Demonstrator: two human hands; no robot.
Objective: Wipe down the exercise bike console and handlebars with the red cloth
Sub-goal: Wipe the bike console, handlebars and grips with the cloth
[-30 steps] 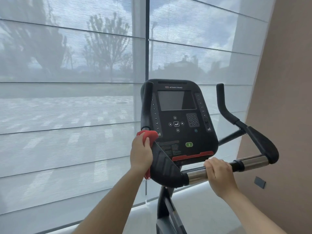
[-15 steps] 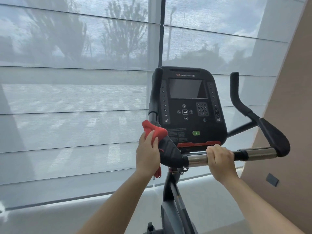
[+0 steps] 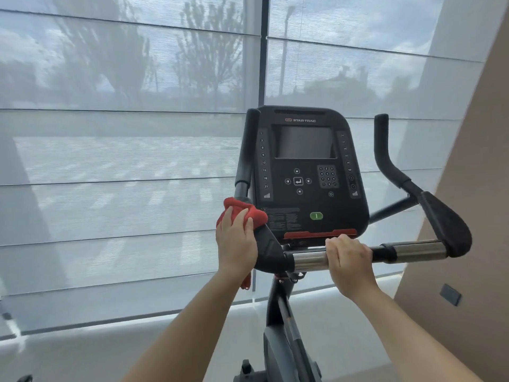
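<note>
The black bike console (image 3: 305, 172) with a dark screen stands in front of me. My left hand (image 3: 237, 241) presses the red cloth (image 3: 253, 213) around the left handlebar (image 3: 268, 245), just below its upright grip. A corner of the cloth hangs below my wrist. My right hand (image 3: 348, 257) is closed around the chrome crossbar (image 3: 308, 259) under the console. The right handlebar (image 3: 438, 219) with its black pad and upright horn is untouched.
A large window with translucent roller blinds (image 3: 124, 161) fills the left and back. A beige wall (image 3: 473, 188) rises close on the right, with a small dark plate (image 3: 450, 294) low on it. The bike's frame post (image 3: 281, 321) drops to a pale floor.
My left hand has slid the cloth a little down the left handlebar. The right hand keeps its hold on the chrome bar. The view has shifted left and down.
</note>
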